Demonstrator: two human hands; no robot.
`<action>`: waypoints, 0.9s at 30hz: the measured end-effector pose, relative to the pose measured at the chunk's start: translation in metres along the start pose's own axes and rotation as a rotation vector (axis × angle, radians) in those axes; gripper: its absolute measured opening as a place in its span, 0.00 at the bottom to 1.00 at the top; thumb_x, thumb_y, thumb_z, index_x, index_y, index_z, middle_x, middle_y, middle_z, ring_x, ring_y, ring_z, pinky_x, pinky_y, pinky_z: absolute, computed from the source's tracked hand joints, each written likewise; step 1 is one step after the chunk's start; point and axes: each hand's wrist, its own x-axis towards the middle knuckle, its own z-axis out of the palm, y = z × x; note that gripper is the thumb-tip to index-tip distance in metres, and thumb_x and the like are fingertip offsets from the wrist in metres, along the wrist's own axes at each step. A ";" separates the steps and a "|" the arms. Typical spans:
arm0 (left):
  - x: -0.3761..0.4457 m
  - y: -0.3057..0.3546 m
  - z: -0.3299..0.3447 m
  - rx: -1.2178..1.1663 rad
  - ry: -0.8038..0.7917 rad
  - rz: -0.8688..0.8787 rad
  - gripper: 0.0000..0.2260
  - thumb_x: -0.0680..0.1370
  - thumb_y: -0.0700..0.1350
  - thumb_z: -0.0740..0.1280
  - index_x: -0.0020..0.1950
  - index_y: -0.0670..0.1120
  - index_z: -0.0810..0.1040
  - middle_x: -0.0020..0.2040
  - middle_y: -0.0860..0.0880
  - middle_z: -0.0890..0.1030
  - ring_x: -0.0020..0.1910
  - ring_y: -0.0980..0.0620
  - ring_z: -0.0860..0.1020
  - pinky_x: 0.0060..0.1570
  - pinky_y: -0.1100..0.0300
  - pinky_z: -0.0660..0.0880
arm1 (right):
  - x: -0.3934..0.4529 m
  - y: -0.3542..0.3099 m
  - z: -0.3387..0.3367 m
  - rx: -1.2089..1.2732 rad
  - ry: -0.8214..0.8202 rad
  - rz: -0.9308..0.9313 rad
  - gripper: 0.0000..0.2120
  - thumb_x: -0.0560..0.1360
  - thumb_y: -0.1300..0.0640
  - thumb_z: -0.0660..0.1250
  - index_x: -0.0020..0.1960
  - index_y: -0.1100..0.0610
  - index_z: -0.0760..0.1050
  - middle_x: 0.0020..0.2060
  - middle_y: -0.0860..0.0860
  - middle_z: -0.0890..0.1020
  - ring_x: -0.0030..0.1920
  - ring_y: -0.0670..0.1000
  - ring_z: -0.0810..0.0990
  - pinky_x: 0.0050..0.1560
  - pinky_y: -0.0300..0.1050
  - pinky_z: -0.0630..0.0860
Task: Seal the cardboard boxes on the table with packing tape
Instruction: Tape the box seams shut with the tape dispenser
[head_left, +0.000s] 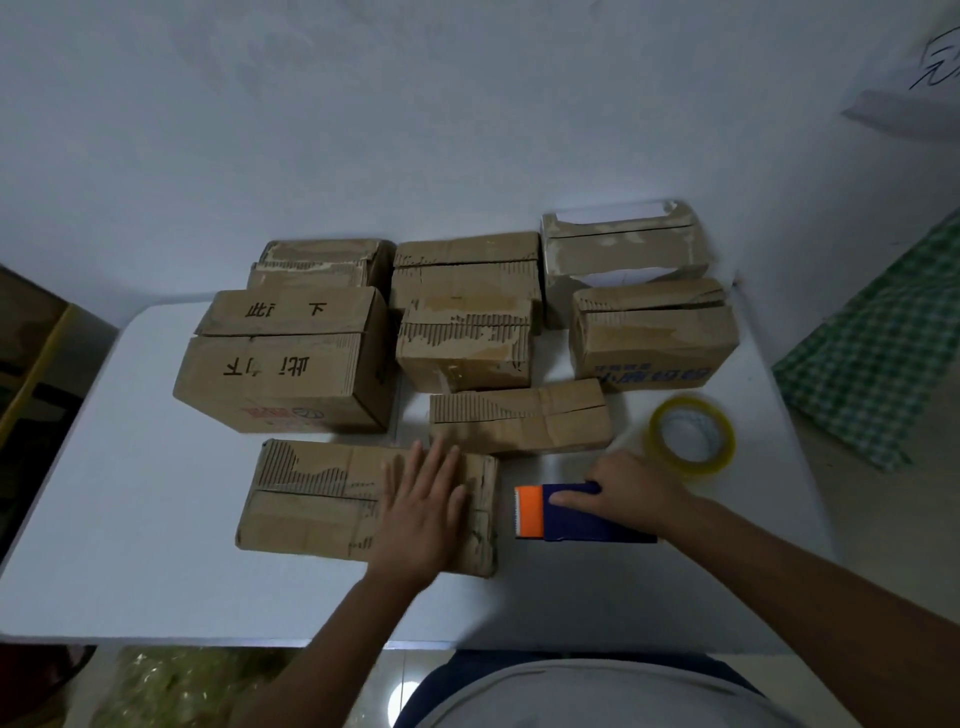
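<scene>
on white rectangular table (130, 493): eight worn brown cardboard boxes, grouped toward the far edge and wall. nearest: flat brown cardboard box (322, 499), left of centre, with left hand (423, 512) lying flat on its right end. just right of that box: blue and orange tape dispenser (566, 514), under right hand (631, 491). right of and behind that hand: clear yellowish roll of packing tape (693, 434), lying flat on table. behind flat box: long low cardboard box (519, 415); left of it, large cardboard box with handwritten characters (285, 364). further boxes in rows behind.
</scene>
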 end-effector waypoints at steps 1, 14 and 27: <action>0.001 0.012 0.006 -0.026 -0.015 0.004 0.25 0.82 0.61 0.37 0.78 0.56 0.38 0.78 0.56 0.33 0.77 0.54 0.31 0.74 0.48 0.29 | -0.001 0.002 0.000 -0.003 -0.013 0.006 0.32 0.70 0.25 0.56 0.33 0.55 0.73 0.29 0.49 0.74 0.30 0.47 0.72 0.34 0.44 0.69; 0.005 0.026 0.024 0.106 -0.037 -0.066 0.28 0.79 0.62 0.31 0.78 0.55 0.31 0.78 0.54 0.29 0.75 0.52 0.27 0.74 0.39 0.32 | -0.022 0.044 -0.019 0.035 -0.054 -0.002 0.29 0.72 0.27 0.56 0.32 0.53 0.69 0.28 0.48 0.73 0.30 0.47 0.72 0.35 0.43 0.68; 0.010 0.050 0.043 0.079 0.058 -0.181 0.32 0.83 0.59 0.48 0.79 0.46 0.36 0.80 0.45 0.35 0.76 0.47 0.29 0.73 0.41 0.31 | -0.007 -0.010 0.009 -0.026 -0.169 0.035 0.20 0.76 0.36 0.61 0.35 0.51 0.65 0.35 0.48 0.71 0.34 0.47 0.71 0.30 0.43 0.63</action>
